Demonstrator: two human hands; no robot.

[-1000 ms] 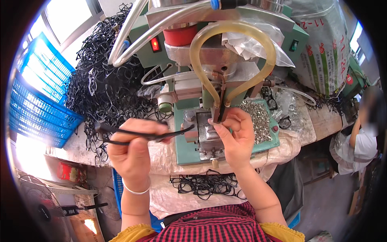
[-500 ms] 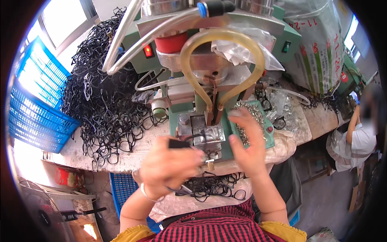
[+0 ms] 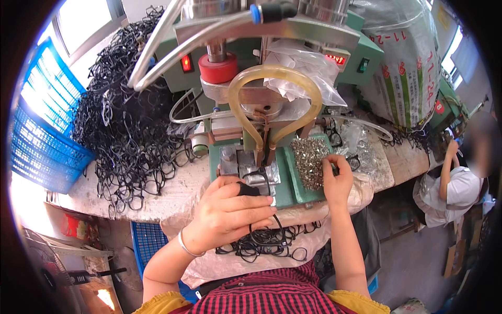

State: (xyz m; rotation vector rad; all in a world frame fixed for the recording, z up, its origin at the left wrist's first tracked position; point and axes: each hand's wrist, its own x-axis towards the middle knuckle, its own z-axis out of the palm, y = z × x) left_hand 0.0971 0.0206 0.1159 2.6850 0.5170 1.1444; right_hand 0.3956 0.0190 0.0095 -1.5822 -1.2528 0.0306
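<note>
My left hand (image 3: 227, 212) is closed on a black eyeglass frame (image 3: 274, 244), held at the front of a green bench machine (image 3: 282, 183). Part of the frame reaches up over the metal fixture (image 3: 243, 160) under the machine's head. A black cover sits at one of this hand's fingers. My right hand (image 3: 339, 180) is at the right edge of a green tray (image 3: 291, 180) filled with tiny metal parts (image 3: 309, 159). Its thumb and forefinger come together; whatever is between them is too small to make out.
Black eyeglass frames (image 3: 128, 152) lie heaped on the left bench, beside blue baskets (image 3: 44, 152). More frames (image 3: 246, 248) rest on cloth before me. A yellowish hose (image 3: 315, 99) loops from the machine head. A large sack (image 3: 402, 68) stands right; another person (image 3: 455, 183) sits beyond.
My right hand has moved from above the tray to its right edge, and its fingers have come together. My left hand has turned, with the eyeglass frame in it. The machine's hose loop sits lower.
</note>
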